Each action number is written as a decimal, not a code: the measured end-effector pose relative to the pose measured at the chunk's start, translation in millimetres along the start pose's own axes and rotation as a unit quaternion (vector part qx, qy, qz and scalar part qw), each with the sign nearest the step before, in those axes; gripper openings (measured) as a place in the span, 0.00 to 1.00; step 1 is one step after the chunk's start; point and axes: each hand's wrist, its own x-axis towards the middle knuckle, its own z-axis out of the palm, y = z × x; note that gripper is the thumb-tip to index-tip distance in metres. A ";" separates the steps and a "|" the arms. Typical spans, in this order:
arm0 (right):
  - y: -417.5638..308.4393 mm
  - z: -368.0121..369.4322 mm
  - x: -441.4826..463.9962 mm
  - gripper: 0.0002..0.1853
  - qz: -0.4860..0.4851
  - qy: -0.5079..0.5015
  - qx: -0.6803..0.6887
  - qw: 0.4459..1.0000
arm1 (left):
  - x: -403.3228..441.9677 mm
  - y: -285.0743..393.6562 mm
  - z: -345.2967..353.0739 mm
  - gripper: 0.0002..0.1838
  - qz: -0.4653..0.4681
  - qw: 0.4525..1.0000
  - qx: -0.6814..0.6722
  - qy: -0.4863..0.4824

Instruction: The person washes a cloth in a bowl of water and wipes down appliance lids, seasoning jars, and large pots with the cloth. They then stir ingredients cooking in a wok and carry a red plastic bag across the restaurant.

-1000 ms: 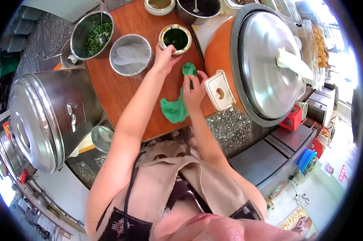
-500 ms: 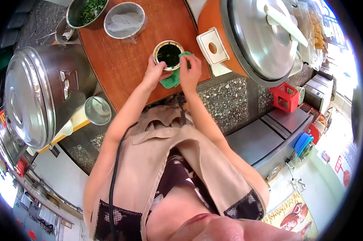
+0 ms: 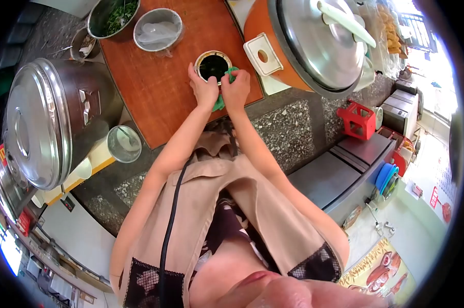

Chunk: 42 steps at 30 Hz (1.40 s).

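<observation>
A round pot (image 3: 202,77) with a pale rim sits on the brown table, its dark contents filling the view inside the rim. My left hand (image 3: 204,90) grips its near left side, thumb near the rim. In my right hand (image 3: 236,91), the fingers are pinched on a green cloth (image 3: 232,73) against the pot's right edge. Part of the cloth also hangs below, between my wrists. My palms and the pot's lower wall are mostly hidden.
On the wooden table (image 3: 139,87) stand a metal bowl of chopped greens (image 3: 120,18) and a plastic-lined bowl (image 3: 158,32). A lidded orange container (image 3: 262,31) is close on the right. A big steel pot (image 3: 83,97) stands left. A red stool (image 3: 359,120) is lower right.
My left hand has shifted right, nearer my right hand. Less of the green cloth shows below the pot. My right hand has moved slightly left along the rim.
</observation>
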 end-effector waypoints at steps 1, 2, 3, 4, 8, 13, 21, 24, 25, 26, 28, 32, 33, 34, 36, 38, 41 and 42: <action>1.8 1.7 0.7 0.10 -0.004 -0.005 -0.008 1.000 | -1.7 6.3 -1.9 0.39 0.001 0.999 0.031 -0.006; 3.7 2.8 1.8 0.10 -0.008 -0.011 -0.017 1.000 | -2.3 10.4 -2.5 0.40 0.001 0.998 0.062 -0.011; 6.0 3.8 3.6 0.10 -0.010 -0.009 -0.018 1.000 | -1.8 12.0 -2.1 0.40 0.002 0.998 0.060 -0.013; 7.6 5.5 6.1 0.10 -0.037 -0.007 -0.037 0.999 | -1.0 13.1 -2.1 0.39 -0.006 0.997 0.071 -0.016; 16.1 8.5 13.7 0.08 -0.097 -0.003 -0.055 0.994 | 9.2 15.8 -3.8 0.39 -0.045 0.994 0.084 -0.046; 20.0 6.9 31.1 0.09 -0.160 -0.019 -0.070 0.984 | 23.9 15.4 -7.7 0.37 0.006 0.987 0.140 -0.083; 17.3 13.7 73.8 0.09 -0.285 -0.141 -0.027 0.948 | 71.4 18.1 -33.2 0.37 0.148 0.937 0.259 -0.184; 9.5 19.3 87.8 0.08 -0.322 -0.204 -0.015 0.924 | 83.6 37.2 -45.8 0.38 0.185 0.872 0.342 -0.297; 10.1 20.5 87.9 0.08 -0.323 -0.204 -0.014 0.924 | 88.6 42.6 -49.5 0.38 0.185 0.872 0.343 -0.296; 12.3 20.8 85.7 0.09 -0.324 -0.206 -0.016 0.923 | 96.8 45.6 -51.6 0.38 0.209 0.839 0.376 -0.333; 16.4 19.2 75.1 0.09 -0.326 -0.208 -0.019 0.922 | 106.4 52.6 -52.7 0.39 0.220 0.784 0.421 -0.399; 13.2 20.0 44.4 0.10 -0.205 -0.106 -0.023 0.973 | 61.3 40.1 -62.2 0.39 0.242 0.924 0.275 -0.111; 10.8 20.8 37.2 0.10 -0.158 -0.085 -0.023 0.983 | 48.7 25.0 -62.7 0.43 0.235 0.946 0.220 -0.046; 6.6 20.6 28.3 0.10 -0.159 -0.085 -0.021 0.983 | 36.8 4.4 -56.2 0.44 0.106 0.981 0.157 -0.036; -1.7 21.7 12.4 0.10 -0.121 -0.058 -0.025 0.991 | 16.1 -5.8 -36.5 0.42 0.011 0.994 0.107 0.027; -4.5 26.3 7.1 0.09 -0.119 -0.048 -0.020 0.992 | 11.1 -6.8 -26.1 0.37 0.054 0.989 0.105 0.087; -1.1 22.6 6.5 0.08 -0.118 -0.047 -0.023 0.992 | 16.0 -8.6 -28.4 0.34 0.069 0.995 0.071 0.032; 1.0 23.0 9.7 0.08 -0.138 -0.051 -0.028 0.989 | 16.2 -7.0 -29.7 0.32 0.096 0.991 0.085 0.038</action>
